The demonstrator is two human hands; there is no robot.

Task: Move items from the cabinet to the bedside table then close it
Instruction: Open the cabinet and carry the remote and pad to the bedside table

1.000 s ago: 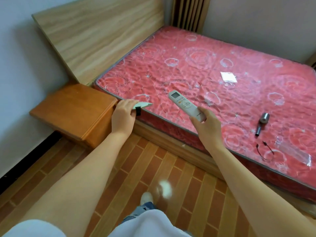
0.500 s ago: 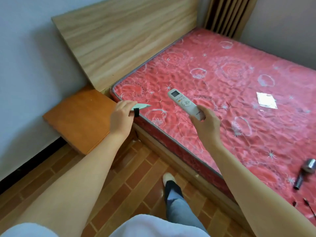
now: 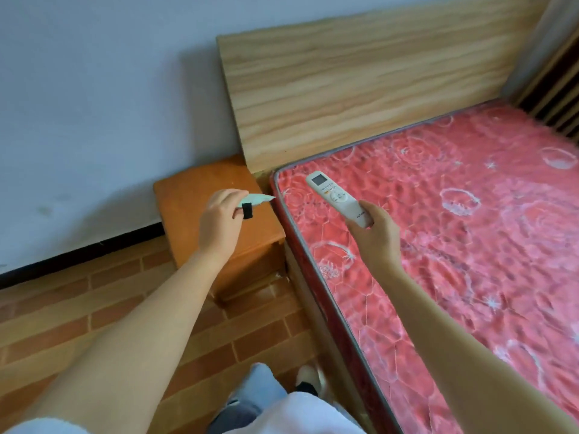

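My left hand (image 3: 221,222) hovers over the orange wooden bedside table (image 3: 188,195) and grips a thin pale green-and-white packet (image 3: 257,199) that pokes out to the right; a black band sits on one finger. My right hand (image 3: 374,233) holds the lower end of a white remote control (image 3: 335,195), screen end pointing away, above the corner of the red mattress (image 3: 470,245). The top of the bedside table carries nothing. No cabinet is in view.
A light wooden headboard (image 3: 344,89) stands behind the bed against a grey wall (image 3: 94,104). Brick-patterned floor (image 3: 78,308) lies left of the bed. My legs and one shoe (image 3: 308,379) are at the bottom, close to the bed frame.
My view has swung left and closer to the bedside table. Both hands have moved with it, still holding the packet and the remote; the left hand is now over the table top.
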